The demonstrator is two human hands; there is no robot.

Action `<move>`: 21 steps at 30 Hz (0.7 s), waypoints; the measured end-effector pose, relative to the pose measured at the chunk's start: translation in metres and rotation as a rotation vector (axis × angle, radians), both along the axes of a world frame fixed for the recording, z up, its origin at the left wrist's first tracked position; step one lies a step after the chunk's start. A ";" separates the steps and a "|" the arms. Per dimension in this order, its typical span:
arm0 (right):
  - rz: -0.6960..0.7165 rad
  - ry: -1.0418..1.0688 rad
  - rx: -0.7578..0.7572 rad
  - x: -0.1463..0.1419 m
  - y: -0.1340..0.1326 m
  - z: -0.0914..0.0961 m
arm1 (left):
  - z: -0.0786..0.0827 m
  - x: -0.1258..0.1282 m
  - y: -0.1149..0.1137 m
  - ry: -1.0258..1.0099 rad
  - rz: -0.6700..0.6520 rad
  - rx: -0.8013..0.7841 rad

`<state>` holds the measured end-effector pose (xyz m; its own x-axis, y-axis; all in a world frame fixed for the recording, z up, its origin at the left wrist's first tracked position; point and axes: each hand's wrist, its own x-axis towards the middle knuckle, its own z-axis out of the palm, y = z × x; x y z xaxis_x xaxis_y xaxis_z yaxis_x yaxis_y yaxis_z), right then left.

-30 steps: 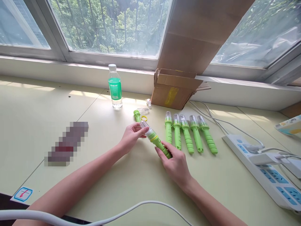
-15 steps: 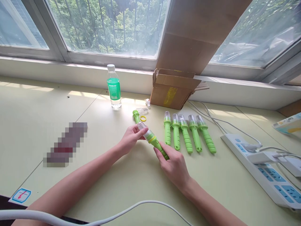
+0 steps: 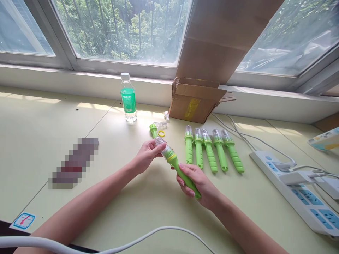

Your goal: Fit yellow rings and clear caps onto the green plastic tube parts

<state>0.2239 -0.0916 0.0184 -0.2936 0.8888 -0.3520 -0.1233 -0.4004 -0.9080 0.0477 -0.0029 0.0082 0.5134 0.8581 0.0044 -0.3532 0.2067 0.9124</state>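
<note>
A green flashlight-like stick [image 3: 182, 174] with a clear ribbed cap and a yellow ring at its neck is held tilted between both hands. My left hand [image 3: 149, 154] pinches the clear cap [image 3: 160, 141] at the upper end. Around the green handle, the fingers of my right hand [image 3: 197, 181] are wrapped. Just beyond my left hand lie another green handle [image 3: 153, 130], a loose clear cap [image 3: 160, 125], a yellow ring [image 3: 161, 133] and a small white-and-clear part [image 3: 166, 116]. Several capped green sticks [image 3: 210, 155] lie in a row to the right.
A water bottle [image 3: 128, 100] and an open cardboard box [image 3: 197, 100] stand by the window. A white power strip [image 3: 280, 187] with plugs and cables lies at right. A white cable [image 3: 159, 229] crosses the front. At left lies a blurred dark object [image 3: 75, 164].
My right hand has shifted down along the handle and turned, with its fingers now curled under it and more of the green showing. My left hand stays on the cap.
</note>
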 end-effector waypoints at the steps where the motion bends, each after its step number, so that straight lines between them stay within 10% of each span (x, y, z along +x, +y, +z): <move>1: -0.013 -0.049 0.057 -0.001 0.000 -0.001 | 0.000 0.000 0.000 0.003 0.010 0.001; 12: -0.260 -0.955 0.756 -0.004 -0.004 -0.021 | -0.001 0.006 -0.005 0.044 0.101 -0.030; 21: -0.070 -0.315 0.259 -0.007 -0.006 -0.005 | 0.000 0.002 -0.002 0.013 0.030 -0.027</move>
<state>0.2170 -0.0974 0.0139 -0.1431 0.9738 -0.1768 0.1575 -0.1540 -0.9754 0.0498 -0.0048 0.0084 0.4872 0.8729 -0.0253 -0.3478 0.2206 0.9112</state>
